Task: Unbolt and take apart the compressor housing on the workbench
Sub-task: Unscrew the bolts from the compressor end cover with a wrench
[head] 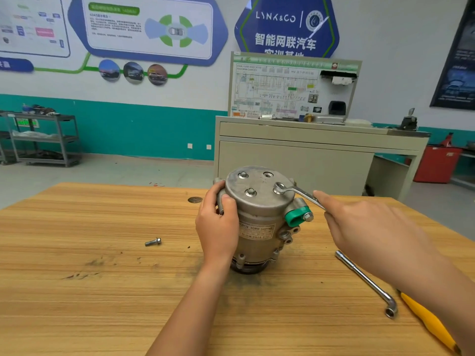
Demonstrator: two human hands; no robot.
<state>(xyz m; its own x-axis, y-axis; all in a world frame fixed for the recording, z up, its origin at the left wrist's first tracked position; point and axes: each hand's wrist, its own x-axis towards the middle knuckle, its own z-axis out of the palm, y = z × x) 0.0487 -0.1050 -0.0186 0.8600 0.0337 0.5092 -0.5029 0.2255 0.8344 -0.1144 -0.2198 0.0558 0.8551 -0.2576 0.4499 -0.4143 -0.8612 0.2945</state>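
Observation:
A grey metal compressor (259, 222) stands upright on the wooden workbench (102, 253), its round end cover facing up. Two bolt heads show on the cover, and an empty hole sits at its far side. A ring wrench (295, 192) sits on a third bolt at the cover's right edge. My left hand (218, 222) grips the compressor's left side, thumb on the cover rim. My right hand (359, 227) holds the wrench handle, index finger stretched along it. A loose bolt (153, 242) lies on the bench to the left.
An L-shaped socket wrench (365, 281) and a yellow-handled tool (426, 322) lie on the bench at the right, under my right forearm. A green cap (295, 217) sits on the compressor's port. A beige training cabinet (308, 150) stands behind the bench; a grey cart (43, 140) stands far left.

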